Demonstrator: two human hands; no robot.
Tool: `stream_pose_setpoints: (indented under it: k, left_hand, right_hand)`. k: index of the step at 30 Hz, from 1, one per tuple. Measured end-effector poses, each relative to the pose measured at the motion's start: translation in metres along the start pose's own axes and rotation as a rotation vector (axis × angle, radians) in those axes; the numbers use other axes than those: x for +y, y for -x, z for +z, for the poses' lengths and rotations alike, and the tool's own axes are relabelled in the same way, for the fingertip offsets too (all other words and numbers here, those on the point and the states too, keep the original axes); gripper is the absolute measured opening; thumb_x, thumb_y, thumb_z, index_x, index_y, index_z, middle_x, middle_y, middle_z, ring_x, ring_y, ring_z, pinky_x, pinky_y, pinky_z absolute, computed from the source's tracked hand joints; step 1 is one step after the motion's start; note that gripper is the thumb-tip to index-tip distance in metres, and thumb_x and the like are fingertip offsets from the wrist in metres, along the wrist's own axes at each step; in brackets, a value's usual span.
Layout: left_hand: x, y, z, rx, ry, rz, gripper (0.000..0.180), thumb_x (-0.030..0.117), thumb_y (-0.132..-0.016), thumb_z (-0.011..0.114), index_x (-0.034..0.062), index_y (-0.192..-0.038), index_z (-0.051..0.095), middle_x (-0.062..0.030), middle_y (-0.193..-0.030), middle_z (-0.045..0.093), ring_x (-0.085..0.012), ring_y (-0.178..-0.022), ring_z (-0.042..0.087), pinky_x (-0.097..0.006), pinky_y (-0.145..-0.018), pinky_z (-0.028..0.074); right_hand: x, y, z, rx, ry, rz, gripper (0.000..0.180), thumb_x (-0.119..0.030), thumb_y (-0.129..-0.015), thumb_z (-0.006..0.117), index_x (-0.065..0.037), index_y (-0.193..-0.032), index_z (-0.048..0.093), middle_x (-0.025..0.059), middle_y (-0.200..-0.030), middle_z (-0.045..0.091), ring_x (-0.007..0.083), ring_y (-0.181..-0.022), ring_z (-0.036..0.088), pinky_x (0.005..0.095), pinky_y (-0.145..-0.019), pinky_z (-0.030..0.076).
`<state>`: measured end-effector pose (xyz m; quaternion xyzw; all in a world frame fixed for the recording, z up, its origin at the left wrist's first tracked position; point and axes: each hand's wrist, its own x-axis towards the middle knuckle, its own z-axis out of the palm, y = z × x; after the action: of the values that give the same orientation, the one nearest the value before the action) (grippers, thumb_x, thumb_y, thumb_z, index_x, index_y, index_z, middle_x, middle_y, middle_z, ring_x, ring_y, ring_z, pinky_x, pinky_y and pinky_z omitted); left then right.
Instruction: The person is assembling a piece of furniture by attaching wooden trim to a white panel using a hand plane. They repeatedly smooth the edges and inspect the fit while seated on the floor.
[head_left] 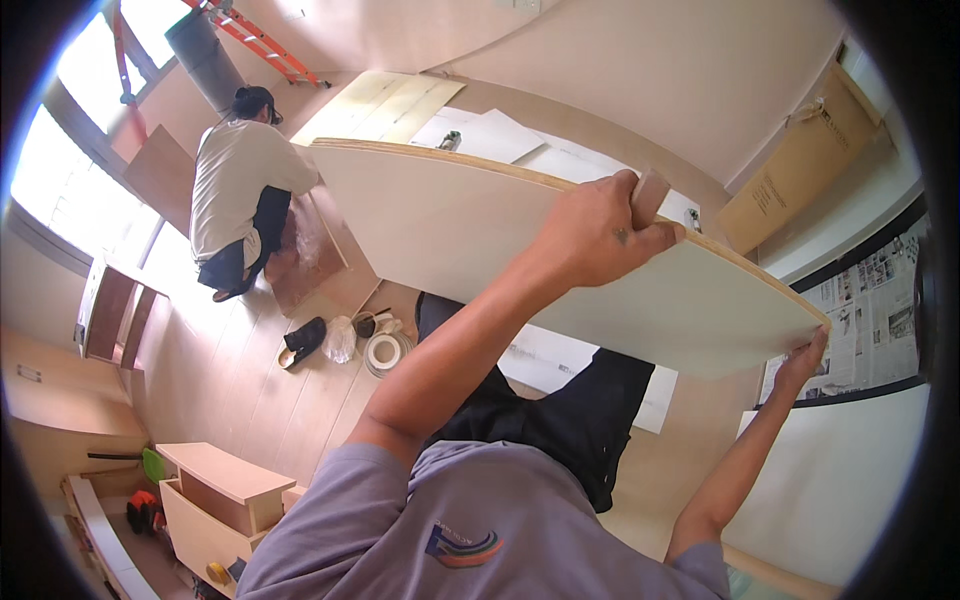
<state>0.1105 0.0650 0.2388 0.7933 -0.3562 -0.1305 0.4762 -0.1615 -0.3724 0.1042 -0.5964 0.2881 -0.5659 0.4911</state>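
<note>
Left hand (pixel 600 235) grip closed on sanding block, right hand (pixel 803 362) gripping white board (pixel 470 235) corner

Bright window (pixel 60 170) glare upper left, fisheye-bent edges.

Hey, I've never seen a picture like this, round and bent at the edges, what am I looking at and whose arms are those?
This is one picture from a wide-angle camera worn on a person's head, looking down, so straight lines curve near the rim. There is no machine. The two bare arms rising from the bottom belong to the wearer. The left hand presses a small block on the top edge of a big pale board. The right hand steadies the board's far corner. Below is a wooden floor with a roll of tape, a dark shoe and paper sheets. Further off, another person crouches with their back turned, beside an orange ladder.
</note>
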Motion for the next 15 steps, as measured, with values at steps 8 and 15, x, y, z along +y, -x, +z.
stream_pose_setpoints:
  k: [8,15]
  left_hand:
    - [-0.020,-0.023,0.005,0.016,0.162,-0.022,0.061,0.052,-0.086,0.078,-0.0046,-0.105,0.066,-0.0232,-0.089,0.072,-0.0373,-0.087,0.071,-0.044,-0.081,0.055]
    - [-0.043,-0.029,0.005,0.013,0.091,0.172,0.076,0.057,-0.085,0.081,-0.0091,-0.120,0.063,-0.0273,-0.104,0.073,-0.0407,-0.101,0.070,-0.046,-0.089,0.054]
  right_hand:
    - [-0.126,0.101,0.170,-0.643,1.013,-0.962,0.041,-0.029,-0.107,0.059,-0.003,-0.139,0.062,0.0173,-0.141,0.062,0.0387,-0.132,0.057,0.0489,-0.115,0.040]
    - [-0.148,0.142,0.251,-0.879,1.149,-0.721,0.042,-0.024,-0.102,0.066,-0.006,-0.138,0.059,0.0151,-0.130,0.064,0.0369,-0.125,0.060,0.0504,-0.109,0.042]
